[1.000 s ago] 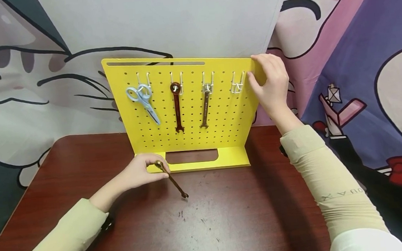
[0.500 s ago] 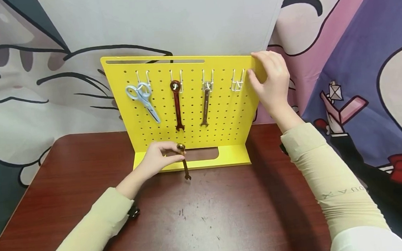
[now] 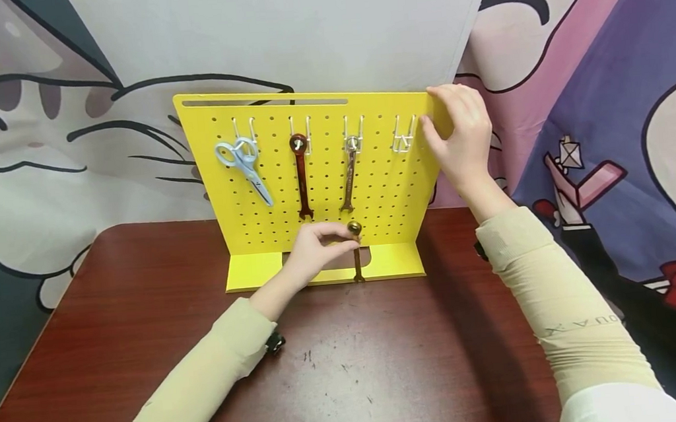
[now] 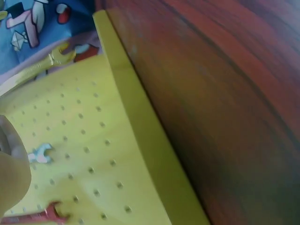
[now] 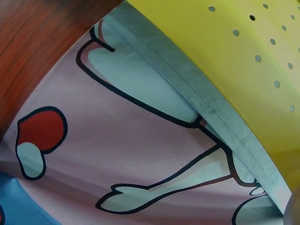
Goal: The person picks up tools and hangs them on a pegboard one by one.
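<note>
My left hand [image 3: 317, 249] pinches a brass-coloured combination wrench [image 3: 358, 259] near its ring end, between thumb and fingers. The wrench hangs open end down, before the lower part of a yellow pegboard [image 3: 430, 164]. In the left wrist view the wrench's open jaw [image 4: 61, 54] and part of the left hand [image 4: 14, 176] appear. With its fingers at the top right corner, my right hand [image 3: 463, 135] holds the pegboard. Light blue scissors [image 3: 249, 171], a dark red wrench [image 3: 303, 184] and a silver wrench [image 3: 349, 180] hang on white hooks. The rightmost hook [image 3: 402, 142] carries nothing.
The pegboard stands on its yellow base [image 3: 392, 263] on a dark red-brown wooden table [image 3: 338, 370]. Close behind it rises a cartoon-printed cloth [image 3: 145, 186], which also runs along the right side.
My left hand has moved right and up with the brass-coloured wrench, which has swung from slanted to nearly vertical. My right hand has stayed at the board's corner.
</note>
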A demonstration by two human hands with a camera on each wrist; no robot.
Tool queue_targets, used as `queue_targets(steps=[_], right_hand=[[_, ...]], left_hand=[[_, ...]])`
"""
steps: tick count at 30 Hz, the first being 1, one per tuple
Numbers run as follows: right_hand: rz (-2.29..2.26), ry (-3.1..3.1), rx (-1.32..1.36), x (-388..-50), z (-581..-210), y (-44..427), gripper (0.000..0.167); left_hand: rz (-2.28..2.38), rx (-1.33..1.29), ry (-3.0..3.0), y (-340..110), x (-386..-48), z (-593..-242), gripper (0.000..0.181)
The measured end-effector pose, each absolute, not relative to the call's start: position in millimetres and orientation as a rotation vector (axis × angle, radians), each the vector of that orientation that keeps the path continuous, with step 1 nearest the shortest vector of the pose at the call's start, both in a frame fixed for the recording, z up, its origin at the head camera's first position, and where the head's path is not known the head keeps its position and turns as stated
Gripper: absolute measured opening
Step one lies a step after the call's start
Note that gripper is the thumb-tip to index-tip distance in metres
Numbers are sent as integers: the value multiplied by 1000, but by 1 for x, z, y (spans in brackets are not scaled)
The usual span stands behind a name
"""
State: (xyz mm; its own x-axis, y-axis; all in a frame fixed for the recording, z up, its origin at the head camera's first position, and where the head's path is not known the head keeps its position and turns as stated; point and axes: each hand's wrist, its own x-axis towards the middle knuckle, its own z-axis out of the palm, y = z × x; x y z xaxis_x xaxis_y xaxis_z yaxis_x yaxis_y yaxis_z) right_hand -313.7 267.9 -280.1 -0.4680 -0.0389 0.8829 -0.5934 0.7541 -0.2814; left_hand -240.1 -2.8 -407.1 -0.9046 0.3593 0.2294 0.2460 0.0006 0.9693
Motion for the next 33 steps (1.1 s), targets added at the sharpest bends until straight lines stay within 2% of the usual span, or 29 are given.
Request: queue_targets(steps=[13,19,33], right_hand=[[710,-1974,480,-312,-279,267,32],[711,-1970,486,-312,-278,267,31],[708,-1959,492,-313,-280,268,32]], left_hand=[[2242,514,2103,47,-249,-386,22],[2338,426,2035,60,-256,-366,25],[2417,414,1987,80,-270,-331,25]])
